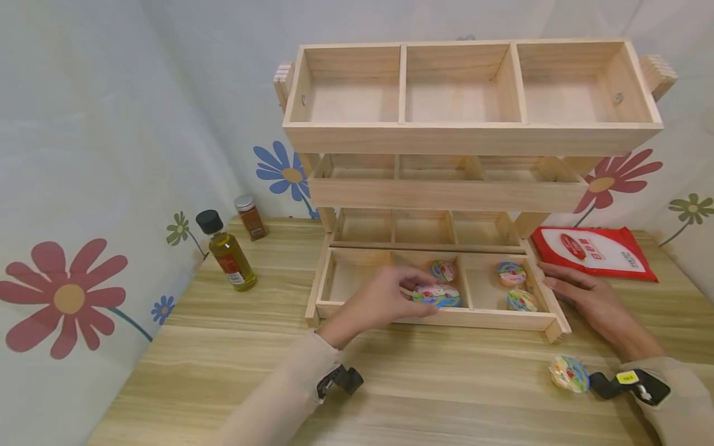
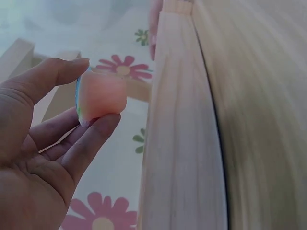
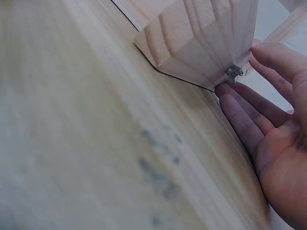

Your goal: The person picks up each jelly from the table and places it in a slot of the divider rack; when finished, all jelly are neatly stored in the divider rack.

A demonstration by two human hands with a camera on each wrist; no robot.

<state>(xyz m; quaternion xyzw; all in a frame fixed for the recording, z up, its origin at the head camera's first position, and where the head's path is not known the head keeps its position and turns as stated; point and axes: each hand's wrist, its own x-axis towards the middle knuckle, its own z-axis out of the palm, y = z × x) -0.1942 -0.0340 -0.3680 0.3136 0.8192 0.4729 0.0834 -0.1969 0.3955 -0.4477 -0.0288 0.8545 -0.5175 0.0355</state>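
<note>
By the bottom tray's [image 1: 502, 318] front edge, the left hand [image 1: 382, 299] pinches a cup [image 1: 437, 297]; the right hand [image 1: 599, 306], fingers uncurled, seemingly steadies its right edge.

Chinese characters [image 1: 597, 250] on red-and-white packet [image 1: 616, 255], unreadably small, bottle label [image 1: 234, 271] illegible

1. Pink cup [image 2: 103, 96]: printed lid; pinched by left hand [image 1: 382, 297] at bottom middle compartment [image 1: 409, 258].
2. Boxed cups [image 1: 511, 273]: one in that compartment, two in right compartment [image 1: 484, 285].
3. Loose cup [image 1: 569, 374]: on surface [image 1: 223, 347].
4. Rack [image 1: 474, 141]: pale wood, upright.
</note>
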